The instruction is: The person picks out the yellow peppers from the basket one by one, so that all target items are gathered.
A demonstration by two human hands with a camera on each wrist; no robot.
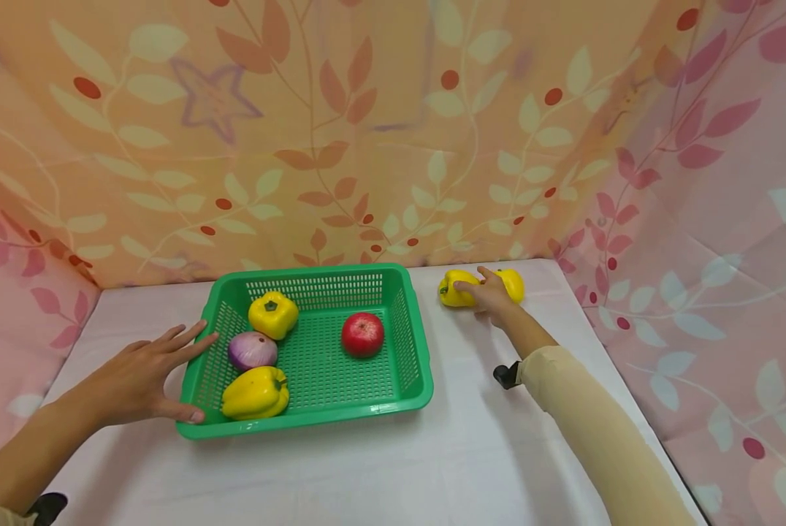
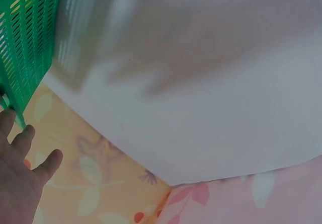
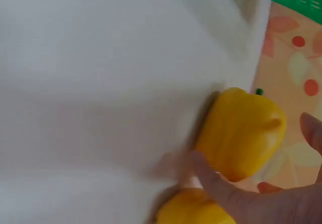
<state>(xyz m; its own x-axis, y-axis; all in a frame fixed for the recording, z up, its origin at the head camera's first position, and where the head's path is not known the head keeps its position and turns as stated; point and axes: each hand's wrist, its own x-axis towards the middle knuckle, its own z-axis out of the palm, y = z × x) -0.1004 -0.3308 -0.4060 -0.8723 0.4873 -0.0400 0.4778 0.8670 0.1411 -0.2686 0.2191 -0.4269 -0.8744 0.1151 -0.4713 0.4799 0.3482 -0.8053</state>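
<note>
In the head view my left hand lies along the left side of a green plastic basket, its fingers spread and the fingertips and thumb at the rim. Inside the basket are a yellow bell pepper, a purple onion, another yellow bell pepper and a red pomegranate. To the right of the basket, my right hand reaches over two more yellow peppers, a left one and a right one. In the right wrist view, its thumb and finger spread around one pepper, not closed on it.
A white cloth covers the table. Floral curtains stand behind the table and along both sides, close to the far pair of peppers. Dark wrist-worn pieces show at both sleeves.
</note>
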